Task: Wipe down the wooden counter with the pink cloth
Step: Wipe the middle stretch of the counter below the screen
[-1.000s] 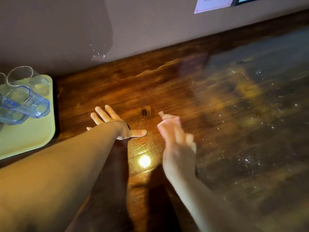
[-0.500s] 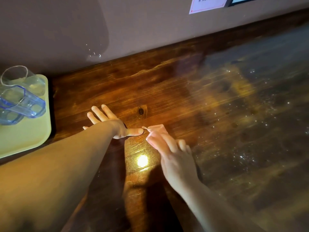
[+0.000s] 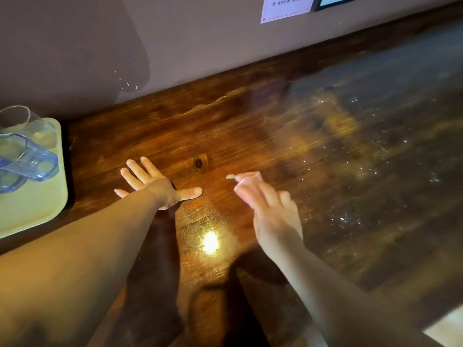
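Presently, the left hand (image 3: 152, 182) lies flat on the dark-stained wooden counter (image 3: 250, 136), palm down, fingers straight and spread, thumb pointing toward the other hand. The right hand (image 3: 269, 204) is blurred; its fingers are stretched forward over a small pink cloth (image 3: 246, 177), of which only the far edge and one corner show beyond the fingertips. Whether the fingers merely press on the cloth or curl round it cannot be told, as the blur and the hand itself hide the contact. The cloth sits on the counter near the front middle, just right of a dark oval knot in the wood (image 3: 198, 163), and apart from the left thumb. A bright round light reflection (image 3: 210, 242) shines on the counter between the two forearms. The right-hand stretch of the counter carries a wet, speckled sheen (image 3: 363, 171). At the left edge a pale yellow-green plastic tray (image 3: 37, 211) rests on the counter, bearing a clear blue-tinted plastic pitcher (image 3: 27, 156) lying on its side and a clear drinking glass (image 3: 17, 118) behind it. A grey wall (image 3: 200, 41) rises behind the counter, with a white printed paper notice (image 3: 288, 7) fixed to it at the top.
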A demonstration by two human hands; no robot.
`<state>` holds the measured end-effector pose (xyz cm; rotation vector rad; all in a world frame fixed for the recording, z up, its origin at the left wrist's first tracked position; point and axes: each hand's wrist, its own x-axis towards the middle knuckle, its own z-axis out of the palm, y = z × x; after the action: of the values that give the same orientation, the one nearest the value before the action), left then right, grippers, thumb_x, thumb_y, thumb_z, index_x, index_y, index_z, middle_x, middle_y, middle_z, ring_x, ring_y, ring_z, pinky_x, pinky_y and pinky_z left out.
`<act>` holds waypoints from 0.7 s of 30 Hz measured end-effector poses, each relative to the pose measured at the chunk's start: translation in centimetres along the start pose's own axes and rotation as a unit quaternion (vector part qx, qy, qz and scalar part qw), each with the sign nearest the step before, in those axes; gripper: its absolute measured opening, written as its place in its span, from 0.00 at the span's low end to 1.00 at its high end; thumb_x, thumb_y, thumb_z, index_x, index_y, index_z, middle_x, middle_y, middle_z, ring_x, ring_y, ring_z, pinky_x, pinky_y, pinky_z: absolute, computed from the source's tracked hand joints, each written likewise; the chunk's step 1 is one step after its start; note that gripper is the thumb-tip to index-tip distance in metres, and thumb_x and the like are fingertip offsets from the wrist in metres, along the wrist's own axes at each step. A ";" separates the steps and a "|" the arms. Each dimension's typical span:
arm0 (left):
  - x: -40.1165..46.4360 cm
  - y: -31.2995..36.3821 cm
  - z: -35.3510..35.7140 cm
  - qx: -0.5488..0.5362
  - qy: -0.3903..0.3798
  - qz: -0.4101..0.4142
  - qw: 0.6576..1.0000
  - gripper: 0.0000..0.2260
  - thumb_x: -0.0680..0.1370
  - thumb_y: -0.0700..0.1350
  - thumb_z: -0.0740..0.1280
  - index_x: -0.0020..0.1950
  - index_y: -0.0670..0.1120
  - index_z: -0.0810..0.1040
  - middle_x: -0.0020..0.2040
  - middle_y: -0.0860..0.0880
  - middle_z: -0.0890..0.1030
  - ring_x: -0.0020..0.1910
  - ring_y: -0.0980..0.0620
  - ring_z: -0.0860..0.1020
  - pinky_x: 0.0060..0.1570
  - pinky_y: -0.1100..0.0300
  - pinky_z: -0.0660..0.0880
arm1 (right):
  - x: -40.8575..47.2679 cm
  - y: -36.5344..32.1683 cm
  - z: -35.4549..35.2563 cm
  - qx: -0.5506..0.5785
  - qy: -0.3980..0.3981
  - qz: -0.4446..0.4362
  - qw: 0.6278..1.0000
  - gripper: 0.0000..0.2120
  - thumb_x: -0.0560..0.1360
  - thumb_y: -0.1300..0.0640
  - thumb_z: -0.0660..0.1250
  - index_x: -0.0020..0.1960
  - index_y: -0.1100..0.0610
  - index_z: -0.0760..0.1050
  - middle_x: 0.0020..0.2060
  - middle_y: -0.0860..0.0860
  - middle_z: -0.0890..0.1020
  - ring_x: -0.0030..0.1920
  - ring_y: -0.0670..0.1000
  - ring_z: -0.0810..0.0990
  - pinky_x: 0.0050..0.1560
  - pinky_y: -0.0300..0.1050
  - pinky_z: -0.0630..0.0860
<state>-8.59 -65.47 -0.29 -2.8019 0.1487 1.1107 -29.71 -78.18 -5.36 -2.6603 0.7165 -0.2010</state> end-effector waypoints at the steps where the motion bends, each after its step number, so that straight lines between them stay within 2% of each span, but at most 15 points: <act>1: -0.2 0.0 0.0 -0.008 0.004 -0.002 1.000 0.75 0.44 0.81 0.58 0.75 0.43 0.24 0.77 0.39 0.28 0.76 0.36 0.31 0.71 0.31 0.42 | 0.6 0.4 -0.2 0.000 0.013 0.061 0.998 0.41 0.73 0.70 0.64 0.70 0.32 0.56 0.75 0.40 0.62 0.49 0.47 0.60 0.50 0.43 0.64; 3: -0.5 0.0 0.0 -0.023 0.017 -0.019 0.999 0.74 0.47 0.80 0.61 0.77 0.45 0.27 0.78 0.41 0.30 0.77 0.38 0.33 0.72 0.33 0.42 | 0.4 -0.8 -0.1 0.015 0.031 0.134 0.990 0.43 0.70 0.70 0.66 0.70 0.32 0.56 0.73 0.43 0.63 0.50 0.48 0.61 0.50 0.44 0.65; 4: -0.8 0.3 0.1 -0.028 0.032 -0.023 0.999 0.72 0.50 0.80 0.63 0.78 0.46 0.28 0.78 0.42 0.30 0.78 0.39 0.34 0.73 0.35 0.42 | -0.5 -1.8 0.2 0.025 0.037 0.126 0.991 0.41 0.69 0.70 0.66 0.69 0.34 0.59 0.71 0.43 0.65 0.49 0.49 0.64 0.49 0.45 0.67; 6: -1.9 1.0 1.0 -0.027 0.103 0.000 0.994 0.64 0.62 0.75 0.68 0.79 0.49 0.31 0.78 0.44 0.30 0.78 0.41 0.34 0.74 0.37 0.41 | -3.0 -3.2 0.9 0.031 0.026 0.038 0.998 0.34 0.72 0.68 0.66 0.69 0.38 0.66 0.71 0.41 0.67 0.46 0.48 0.67 0.44 0.45 0.70; 8: -3.6 1.8 3.0 -0.030 0.164 0.035 0.985 0.56 0.71 0.68 0.69 0.79 0.49 0.33 0.78 0.46 0.30 0.78 0.43 0.34 0.75 0.37 0.41 | -4.3 -2.0 0.6 0.021 0.019 -0.073 0.997 0.30 0.76 0.65 0.63 0.70 0.38 0.67 0.74 0.39 0.65 0.44 0.46 0.66 0.43 0.44 0.72; 9: -4.5 2.1 4.3 -0.035 0.159 0.045 0.986 0.54 0.73 0.67 0.68 0.79 0.49 0.33 0.78 0.46 0.29 0.78 0.44 0.34 0.75 0.37 0.41 | -3.8 -0.7 0.0 0.017 0.007 -0.086 0.996 0.31 0.76 0.66 0.63 0.70 0.36 0.65 0.74 0.38 0.64 0.46 0.46 0.66 0.45 0.44 0.72; 10: -5.5 2.3 5.7 -0.039 0.134 0.047 0.989 0.53 0.73 0.67 0.68 0.79 0.49 0.32 0.78 0.47 0.29 0.78 0.45 0.34 0.75 0.38 0.41 | -3.0 0.4 -0.6 0.013 -0.003 -0.061 0.998 0.34 0.76 0.67 0.64 0.70 0.34 0.61 0.75 0.39 0.63 0.48 0.47 0.67 0.48 0.44 0.71; 12: -7.3 2.6 8.3 -0.032 0.057 0.045 0.997 0.57 0.71 0.71 0.67 0.78 0.48 0.29 0.77 0.47 0.27 0.78 0.45 0.33 0.75 0.38 0.40 | -1.6 1.7 -0.9 -0.010 0.011 0.052 0.999 0.41 0.74 0.67 0.65 0.72 0.32 0.52 0.76 0.44 0.61 0.54 0.50 0.66 0.53 0.46 0.69; 14: -8.3 2.4 9.8 0.006 -0.001 0.052 0.999 0.63 0.66 0.76 0.66 0.75 0.47 0.24 0.75 0.44 0.24 0.77 0.42 0.30 0.74 0.38 0.40 | -1.7 0.4 -0.7 -0.006 0.021 0.125 0.992 0.42 0.73 0.67 0.66 0.72 0.34 0.50 0.75 0.45 0.60 0.53 0.51 0.64 0.54 0.47 0.68; 15: -8.5 2.1 10.1 0.031 -0.022 0.063 0.997 0.66 0.63 0.77 0.66 0.73 0.45 0.21 0.74 0.43 0.22 0.76 0.40 0.28 0.74 0.38 0.39 | -2.4 -0.5 -0.4 0.005 0.024 0.119 0.993 0.41 0.72 0.67 0.67 0.72 0.35 0.54 0.75 0.45 0.61 0.50 0.50 0.63 0.52 0.47 0.69; 17: -8.4 1.7 9.9 0.068 -0.051 0.081 0.993 0.70 0.59 0.80 0.66 0.69 0.43 0.18 0.70 0.40 0.18 0.73 0.37 0.25 0.73 0.36 0.38 | -4.6 -1.3 0.1 0.017 0.016 0.039 0.999 0.36 0.73 0.65 0.67 0.71 0.37 0.61 0.75 0.45 0.65 0.47 0.49 0.66 0.48 0.48 0.73; 19: -8.3 1.6 9.5 0.088 -0.070 0.083 0.990 0.71 0.56 0.82 0.64 0.66 0.42 0.16 0.68 0.38 0.17 0.72 0.35 0.24 0.74 0.35 0.38 | -5.1 0.4 -0.5 0.003 -0.004 -0.057 0.998 0.35 0.76 0.65 0.66 0.72 0.34 0.61 0.76 0.43 0.64 0.48 0.47 0.67 0.49 0.46 0.73; 21: -8.2 1.9 9.2 0.102 -0.079 0.078 0.988 0.72 0.53 0.82 0.62 0.64 0.42 0.15 0.68 0.37 0.17 0.72 0.34 0.25 0.73 0.34 0.39 | -3.4 3.0 -1.4 -0.012 -0.005 -0.037 0.999 0.38 0.76 0.67 0.64 0.71 0.30 0.56 0.76 0.42 0.62 0.51 0.48 0.66 0.52 0.46 0.70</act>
<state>-20.96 -65.60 -1.45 -2.5458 0.4473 1.2669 -34.31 -79.32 -5.35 -2.7114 0.6206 -0.1995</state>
